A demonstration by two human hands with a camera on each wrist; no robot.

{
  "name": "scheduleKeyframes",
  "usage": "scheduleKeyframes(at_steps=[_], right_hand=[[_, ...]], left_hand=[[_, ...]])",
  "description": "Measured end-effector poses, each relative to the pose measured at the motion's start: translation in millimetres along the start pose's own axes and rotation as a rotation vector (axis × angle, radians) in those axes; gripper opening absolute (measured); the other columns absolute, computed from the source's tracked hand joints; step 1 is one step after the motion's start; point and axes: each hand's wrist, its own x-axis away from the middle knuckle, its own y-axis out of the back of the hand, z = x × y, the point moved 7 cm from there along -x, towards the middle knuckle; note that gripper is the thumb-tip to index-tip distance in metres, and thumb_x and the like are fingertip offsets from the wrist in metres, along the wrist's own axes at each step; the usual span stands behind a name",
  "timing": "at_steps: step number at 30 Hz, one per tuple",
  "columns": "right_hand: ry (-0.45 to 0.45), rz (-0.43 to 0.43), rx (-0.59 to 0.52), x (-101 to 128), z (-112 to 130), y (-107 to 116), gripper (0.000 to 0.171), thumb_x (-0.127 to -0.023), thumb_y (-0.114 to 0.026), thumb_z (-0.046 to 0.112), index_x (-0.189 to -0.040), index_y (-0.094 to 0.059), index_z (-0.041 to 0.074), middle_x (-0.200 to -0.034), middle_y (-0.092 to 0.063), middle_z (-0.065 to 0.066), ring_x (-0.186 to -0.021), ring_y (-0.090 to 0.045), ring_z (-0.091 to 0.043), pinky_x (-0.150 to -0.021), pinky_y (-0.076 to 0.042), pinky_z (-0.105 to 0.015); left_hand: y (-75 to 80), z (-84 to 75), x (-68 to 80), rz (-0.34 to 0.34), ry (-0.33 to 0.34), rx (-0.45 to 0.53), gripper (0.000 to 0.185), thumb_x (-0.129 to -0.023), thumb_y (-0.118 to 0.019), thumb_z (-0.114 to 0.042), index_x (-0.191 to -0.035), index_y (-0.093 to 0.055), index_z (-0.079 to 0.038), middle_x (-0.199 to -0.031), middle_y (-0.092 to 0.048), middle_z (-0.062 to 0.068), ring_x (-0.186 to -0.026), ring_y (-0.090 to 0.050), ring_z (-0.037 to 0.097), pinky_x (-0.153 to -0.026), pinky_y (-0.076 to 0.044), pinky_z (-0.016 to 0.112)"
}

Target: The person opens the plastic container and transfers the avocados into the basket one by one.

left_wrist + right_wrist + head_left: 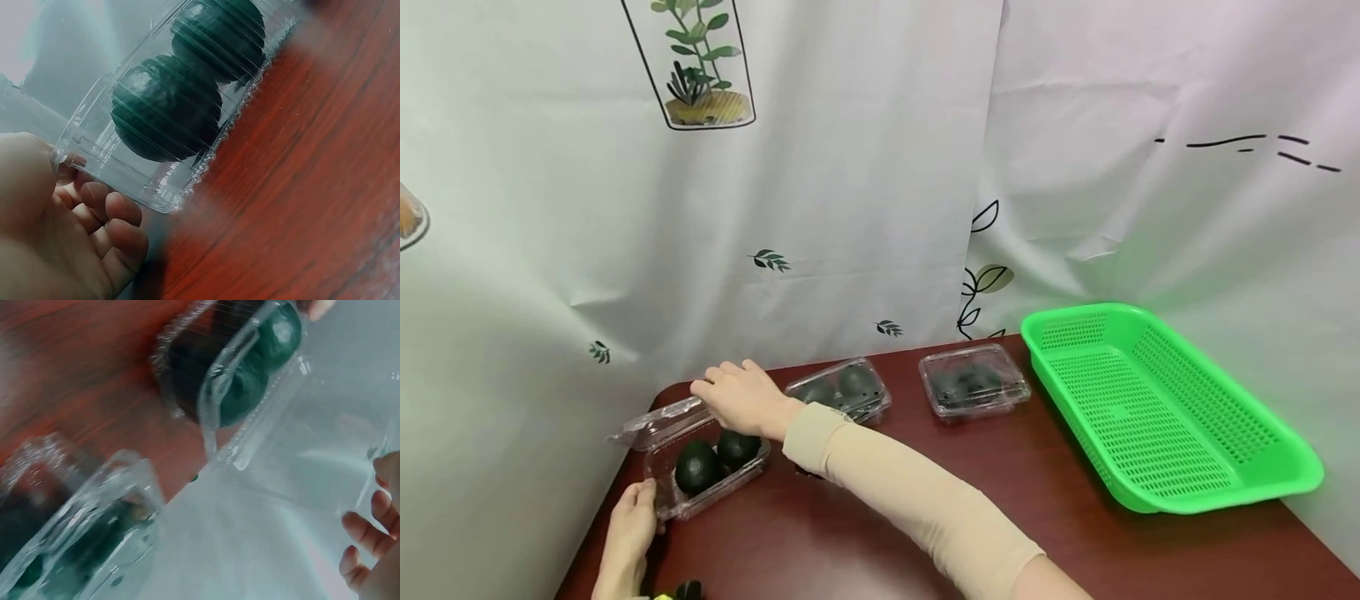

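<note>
A clear plastic clamshell box [715, 487] stands at the table's left end, holding two dark green avocados [697, 467] side by side. Its lid [658, 423] is swung up and back towards the curtain. My left hand [628, 521] pinches the box's near left corner [69, 159] between thumb and curled fingers [106, 212]. My right hand [737, 393] reaches across from the right, fingers curled over the lid's far edge [369, 487]. In both wrist views the avocados [165, 106] [240, 390] show through the ribbed plastic.
Two closed clamshell boxes [842, 390] [973, 382] with dark fruit sit along the back of the dark red table [925, 467]. A bright green mesh basket [1157, 408] lies at the right. A printed white curtain [850, 208] hangs close behind.
</note>
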Motion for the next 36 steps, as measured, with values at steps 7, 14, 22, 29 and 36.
scheduleKeyframes(at_steps=[7,14,22,29,36], right_hand=[[-0.126,-0.057,-0.036,-10.9,-20.8,-6.0,0.021,-0.105,-0.044,0.032,-0.119,-0.059,0.033,-0.106,-0.055,0.012,-0.100,-0.051,-0.010,-0.074,-0.040,-0.027],[-0.194,-0.069,-0.035,-23.6,-32.0,-12.4,0.017,-0.104,-0.045,0.030,-0.113,-0.059,0.031,-0.105,-0.054,0.011,-0.100,-0.050,-0.011,-0.074,-0.040,-0.029],[-0.282,-0.077,-0.081,-47.1,-30.0,-19.6,0.012,-0.102,-0.049,0.031,-0.111,-0.057,0.031,-0.105,-0.053,0.010,-0.099,-0.049,-0.011,-0.073,-0.036,-0.029],[-0.347,-0.044,-0.083,-49.2,-29.7,-41.7,0.033,-0.100,-0.051,0.036,-0.132,-0.048,0.031,-0.123,-0.048,0.006,-0.111,-0.045,-0.014,-0.083,-0.037,-0.032],[-0.329,0.029,-0.240,-50.8,-20.3,-52.7,0.047,-0.102,-0.047,0.035,-0.147,-0.033,0.033,-0.140,-0.040,0.006,-0.129,-0.037,-0.015,-0.093,-0.037,-0.034]], left_hand=[[-17.3,1.0,4.7,-0.006,-0.015,0.012,0.039,-0.107,-0.029,-0.029,-0.101,-0.045,0.006,-0.064,-0.043,0.005,-0.053,-0.045,0.016,-0.052,-0.040,0.029],[-25.1,-1.0,2.8,-0.005,0.003,0.061,0.037,-0.107,-0.030,-0.029,-0.102,-0.045,0.004,-0.062,-0.041,0.004,-0.052,-0.044,0.017,-0.051,-0.039,0.030],[-12.4,0.4,6.1,-0.055,0.011,0.050,0.038,-0.106,-0.031,-0.029,-0.098,-0.046,0.004,-0.060,-0.041,0.005,-0.050,-0.044,0.018,-0.050,-0.039,0.031],[-10.6,2.0,6.1,-0.074,0.023,0.051,0.039,-0.106,-0.031,-0.030,-0.100,-0.048,0.004,-0.066,-0.043,0.005,-0.055,-0.046,0.016,-0.053,-0.043,0.029],[-3.4,6.0,3.0,-0.082,0.044,0.089,0.039,-0.107,-0.032,-0.030,-0.104,-0.049,0.005,-0.073,-0.047,0.005,-0.057,-0.048,0.015,-0.054,-0.046,0.028]])
